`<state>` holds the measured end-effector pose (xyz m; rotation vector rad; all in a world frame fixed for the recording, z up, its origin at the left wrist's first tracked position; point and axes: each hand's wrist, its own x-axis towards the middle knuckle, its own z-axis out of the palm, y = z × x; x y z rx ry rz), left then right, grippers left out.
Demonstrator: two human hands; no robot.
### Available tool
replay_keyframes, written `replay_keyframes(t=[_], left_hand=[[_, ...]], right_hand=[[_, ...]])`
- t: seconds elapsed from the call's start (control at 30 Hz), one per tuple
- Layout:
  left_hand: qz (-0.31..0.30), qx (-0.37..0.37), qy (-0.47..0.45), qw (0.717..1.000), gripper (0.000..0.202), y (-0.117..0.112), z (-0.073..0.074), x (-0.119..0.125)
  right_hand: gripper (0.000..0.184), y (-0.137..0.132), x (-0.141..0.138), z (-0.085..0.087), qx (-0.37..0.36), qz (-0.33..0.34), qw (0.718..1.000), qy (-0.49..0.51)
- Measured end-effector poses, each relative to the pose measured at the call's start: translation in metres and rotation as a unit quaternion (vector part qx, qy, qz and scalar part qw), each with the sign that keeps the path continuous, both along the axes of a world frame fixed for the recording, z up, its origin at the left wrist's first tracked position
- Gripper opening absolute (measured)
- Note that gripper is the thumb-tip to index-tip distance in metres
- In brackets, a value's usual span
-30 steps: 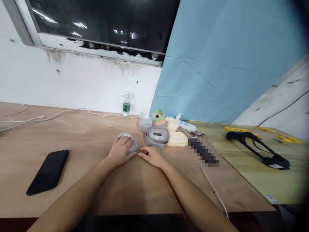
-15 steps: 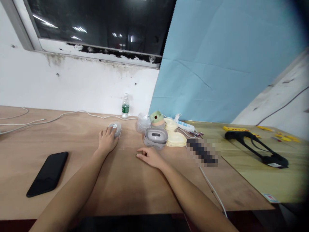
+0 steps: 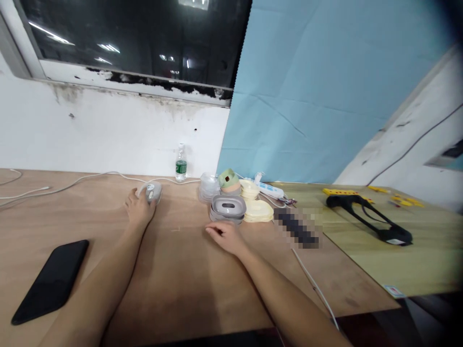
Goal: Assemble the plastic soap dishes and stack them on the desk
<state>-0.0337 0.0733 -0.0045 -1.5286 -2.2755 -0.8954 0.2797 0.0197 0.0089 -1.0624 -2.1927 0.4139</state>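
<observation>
My left hand (image 3: 138, 208) reaches far out over the wooden table (image 3: 188, 284). Its fingers close on the near edge of a small clear round container (image 3: 152, 191) that lies on the wood. My right hand (image 3: 224, 235) rests on the table nearer to me, fingers loosely spread and holding nothing. Just beyond it stands a stack of grey oval lids (image 3: 227, 208). Beside that are cream round lids (image 3: 258, 211), a green and peach container (image 3: 229, 180) and stacked clear cups (image 3: 207, 187).
A black phone (image 3: 50, 282) lies at the near left. A water bottle (image 3: 181, 164) stands by the white wall. A white power strip (image 3: 270, 190), white cables (image 3: 313, 284) and a black strapped device (image 3: 369, 217) lie to the right on a lighter board.
My left hand has carried the clear round container away from the grey stack, leftward and farther out on the table. The right hand has stayed put. The view has turned slightly.
</observation>
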Motion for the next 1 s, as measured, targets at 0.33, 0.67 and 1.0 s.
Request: replay_keyframes(t=[0.33,0.67,1.0], left_hand=[[-0.103,-0.031,0.002,0.994,0.043,-0.003,-0.004,0.002],[-0.053,-0.085,0.017,0.995,0.086,0.003,-0.014,-0.003],[-0.167,-0.036,0.12,0.978,0.068,-0.04,-0.012,0.053]], right_hand=[[0.038,0.066,0.134,0.011,0.177,-0.497,0.807,0.266],[0.042,0.083,0.176,-0.021,-0.092,-0.552,0.818,0.136],[0.036,0.086,0.183,-0.026,-0.069,-0.586,0.797,0.129]])
